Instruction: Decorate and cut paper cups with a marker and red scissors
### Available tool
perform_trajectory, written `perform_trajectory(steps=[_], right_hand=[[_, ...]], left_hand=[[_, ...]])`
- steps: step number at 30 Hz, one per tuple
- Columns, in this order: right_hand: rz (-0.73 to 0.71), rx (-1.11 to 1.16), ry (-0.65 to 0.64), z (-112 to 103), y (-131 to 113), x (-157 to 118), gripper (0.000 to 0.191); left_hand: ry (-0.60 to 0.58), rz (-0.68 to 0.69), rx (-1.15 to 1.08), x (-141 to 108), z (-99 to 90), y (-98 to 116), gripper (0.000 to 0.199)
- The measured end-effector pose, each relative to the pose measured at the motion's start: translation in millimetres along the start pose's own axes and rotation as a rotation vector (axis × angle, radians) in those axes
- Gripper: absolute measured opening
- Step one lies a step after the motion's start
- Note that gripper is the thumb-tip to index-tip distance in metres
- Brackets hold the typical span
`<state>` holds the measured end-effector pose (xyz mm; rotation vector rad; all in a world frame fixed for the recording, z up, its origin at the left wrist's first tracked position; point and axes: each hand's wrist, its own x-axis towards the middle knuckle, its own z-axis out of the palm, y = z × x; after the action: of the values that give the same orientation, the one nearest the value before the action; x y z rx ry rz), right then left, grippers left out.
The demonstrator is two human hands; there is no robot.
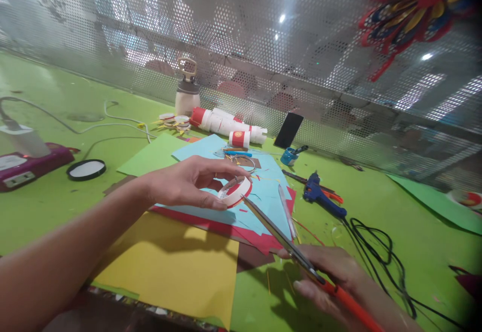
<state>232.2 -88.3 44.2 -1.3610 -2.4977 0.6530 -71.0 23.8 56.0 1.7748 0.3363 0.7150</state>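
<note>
My left hand (pixel 192 184) pinches a short white ring with a red inside (pixel 236 191) between thumb and fingers, above light blue paper (pixel 263 216). In my right hand (pixel 327 277) are scissors with orange handles (pixel 289 246); their blades point up and left, with the tips at the ring's lower right edge. The blades look nearly closed. Whether the tips touch the ring I cannot tell. Under the blue paper lies red paper (pixel 211 224), and yellow paper (pixel 169 266) is nearer to me.
White and red paper tubes (pixel 222 123), a sprayer bottle (pixel 187 96) and a phone (pixel 288 129) stand or lie at the back. A blue glue gun (pixel 322 196) with a black cord is right. Left are a purple power strip (pixel 37 166) and a black round lid (pixel 86 170).
</note>
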Motion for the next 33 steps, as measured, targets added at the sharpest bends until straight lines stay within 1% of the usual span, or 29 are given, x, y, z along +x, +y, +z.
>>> perform_trajectory(steps=[4,9,13,19,23,26,29,33], right_hand=[[-0.021,-0.052,0.038,0.7,1.9,-2.6,0.021],[-0.016,-0.034,0.021,-1.1,0.3,-4.8,0.017],[-0.014,-0.020,0.007,-0.3,0.9,-2.3,0.020],[-0.025,-0.058,0.065,4.2,1.0,-1.9,0.023],[-0.054,-0.058,0.080,6.7,4.4,-3.2,0.020],[-0.049,-0.042,0.069,6.7,10.0,-3.6,0.019],[-0.012,-0.039,0.059,6.2,13.9,-3.3,0.019],[0.034,0.015,0.002,5.4,13.4,-0.6,0.019]], left_hand=[[-0.007,0.007,-0.007,-0.1,-0.1,-1.0,0.044],[-0.010,-0.007,-0.011,-0.4,-0.2,-1.6,0.045],[-0.006,-0.011,-0.022,-0.2,0.0,-1.3,0.044],[-0.004,-0.019,-0.019,0.1,0.2,0.8,0.043],[0.003,-0.018,-0.013,0.3,0.7,0.8,0.044],[0.008,-0.017,-0.021,-0.1,0.9,-1.1,0.047],[0.014,-0.013,-0.041,-0.4,0.9,-3.3,0.051],[-0.010,-0.020,-0.035,0.5,1.0,-3.8,0.048]])
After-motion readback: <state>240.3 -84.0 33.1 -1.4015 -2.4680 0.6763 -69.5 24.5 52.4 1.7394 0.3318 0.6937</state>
